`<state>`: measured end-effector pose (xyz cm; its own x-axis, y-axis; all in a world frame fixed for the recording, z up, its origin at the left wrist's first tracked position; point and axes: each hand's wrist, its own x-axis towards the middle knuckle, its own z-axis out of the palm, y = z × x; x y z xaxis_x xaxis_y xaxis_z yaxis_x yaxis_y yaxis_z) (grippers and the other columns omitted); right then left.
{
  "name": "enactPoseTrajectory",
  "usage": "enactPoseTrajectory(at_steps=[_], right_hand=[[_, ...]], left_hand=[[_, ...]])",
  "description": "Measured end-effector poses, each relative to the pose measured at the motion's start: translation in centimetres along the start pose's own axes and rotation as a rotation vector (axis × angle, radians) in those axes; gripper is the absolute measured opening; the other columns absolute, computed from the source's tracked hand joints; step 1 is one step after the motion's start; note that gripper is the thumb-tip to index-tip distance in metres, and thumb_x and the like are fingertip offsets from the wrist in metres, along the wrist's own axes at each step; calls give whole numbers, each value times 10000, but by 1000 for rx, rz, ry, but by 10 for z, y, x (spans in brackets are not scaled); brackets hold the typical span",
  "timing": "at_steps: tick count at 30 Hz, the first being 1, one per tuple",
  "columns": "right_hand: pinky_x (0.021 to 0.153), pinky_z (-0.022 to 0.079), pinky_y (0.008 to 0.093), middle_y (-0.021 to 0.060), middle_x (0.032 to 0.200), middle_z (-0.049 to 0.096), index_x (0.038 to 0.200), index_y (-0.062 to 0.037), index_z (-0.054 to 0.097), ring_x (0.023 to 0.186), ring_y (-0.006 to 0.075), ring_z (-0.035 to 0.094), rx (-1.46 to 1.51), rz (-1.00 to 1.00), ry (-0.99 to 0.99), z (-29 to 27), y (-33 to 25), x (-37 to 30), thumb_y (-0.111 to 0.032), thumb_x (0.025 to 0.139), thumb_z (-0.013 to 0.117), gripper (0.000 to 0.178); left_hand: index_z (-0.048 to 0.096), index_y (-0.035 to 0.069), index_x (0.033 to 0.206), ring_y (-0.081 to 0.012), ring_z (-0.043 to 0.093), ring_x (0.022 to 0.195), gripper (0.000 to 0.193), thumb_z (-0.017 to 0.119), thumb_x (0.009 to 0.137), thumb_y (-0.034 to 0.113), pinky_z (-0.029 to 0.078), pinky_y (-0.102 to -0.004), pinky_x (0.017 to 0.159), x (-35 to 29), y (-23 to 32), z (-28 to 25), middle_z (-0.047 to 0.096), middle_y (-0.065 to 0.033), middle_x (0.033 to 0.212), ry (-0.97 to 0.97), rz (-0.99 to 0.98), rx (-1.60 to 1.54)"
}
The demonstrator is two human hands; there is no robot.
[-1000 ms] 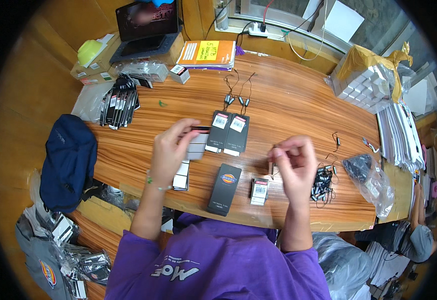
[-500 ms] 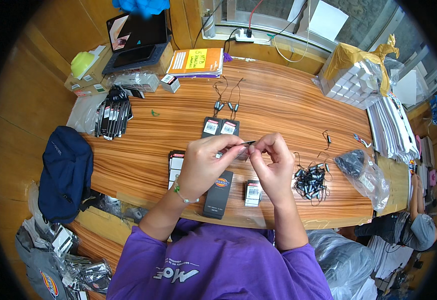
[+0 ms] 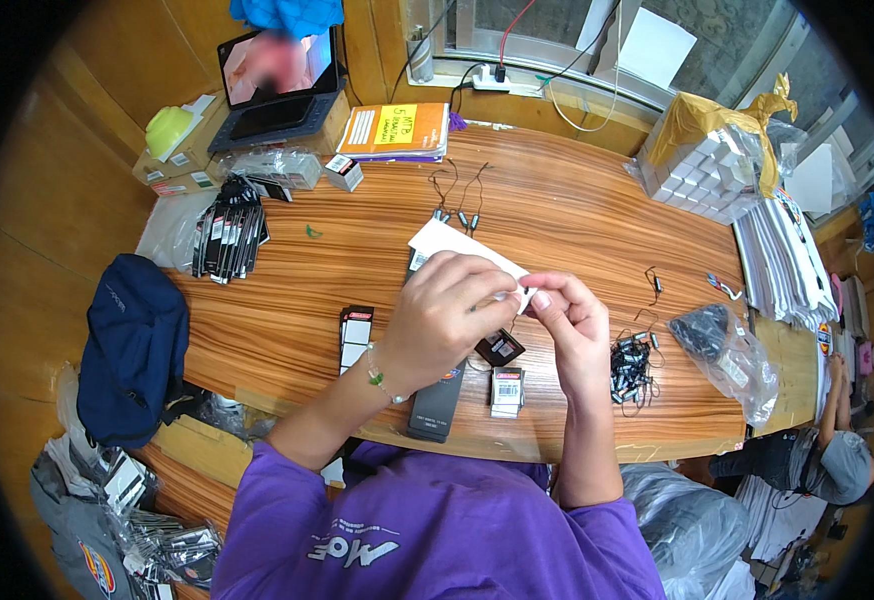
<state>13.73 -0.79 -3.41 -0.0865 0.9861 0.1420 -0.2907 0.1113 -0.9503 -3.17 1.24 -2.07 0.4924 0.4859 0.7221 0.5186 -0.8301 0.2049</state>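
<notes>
Since the earlier frame, the white card (image 3: 457, 243) has swung broadside over the desk (image 3: 577, 240), inside its near edge. Its long axis slants toward the desk's near-right corner; my right hand (image 3: 574, 322) pinches that end, my left hand (image 3: 449, 315) grips its near side.

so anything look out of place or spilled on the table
Mildly: a small green scrap lies alone on the tabletop, unlike the grouped tags; one hang-tag string lies outside the tangled string pile. Nothing looks spilled.
</notes>
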Motion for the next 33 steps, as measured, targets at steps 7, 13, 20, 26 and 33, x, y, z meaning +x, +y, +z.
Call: enactPoseTrajectory(at_steps=[7, 13, 20, 26, 33], right_hand=[[756, 387, 224, 54, 984, 519, 903, -47, 534, 843, 88, 463, 169, -158, 309, -13, 11, 4, -92, 895, 531, 46], [643, 390, 260, 58, 769, 510, 955, -88, 450, 646, 123, 445, 507, -349, 162, -21, 0, 15, -142, 940, 461, 57], [639, 378, 279, 19, 728, 468, 967, -111, 444, 626, 121, 417, 841, -232, 47, -17, 0, 15, -180, 951, 433, 72], [657, 385, 283, 17, 755, 468, 982, -113, 440, 656, 118, 419, 990, -204, 13, -10, 0, 15, -174, 955, 421, 69], [664, 384, 281, 19, 762, 471, 984, -112, 443, 665, 119, 423, 969, -230, 5, -8, 3, 16, -166, 954, 423, 66]], left_hand=[[641, 108, 814, -175, 599, 881, 128, 644, 690, 143, 456, -374, 787, 3, -4, 6, 625, 3, 869, -4, 164, 43], [602, 59, 813, -214, 625, 775, 135, 691, 715, 35, 451, -352, 773, -5, -13, 17, 653, -56, 816, 108, -174, -343], [561, 14, 832, -200, 609, 725, 148, 612, 735, -85, 484, -268, 646, -6, -8, 28, 630, -73, 817, 104, -333, -620], [584, -7, 879, -177, 605, 820, 169, 608, 736, -92, 481, -256, 692, -11, -2, 39, 608, -90, 919, 43, -506, -879], [595, -14, 935, -205, 583, 920, 266, 694, 688, -6, 470, -289, 775, -11, 4, 40, 578, -95, 1019, -18, -467, -753]])
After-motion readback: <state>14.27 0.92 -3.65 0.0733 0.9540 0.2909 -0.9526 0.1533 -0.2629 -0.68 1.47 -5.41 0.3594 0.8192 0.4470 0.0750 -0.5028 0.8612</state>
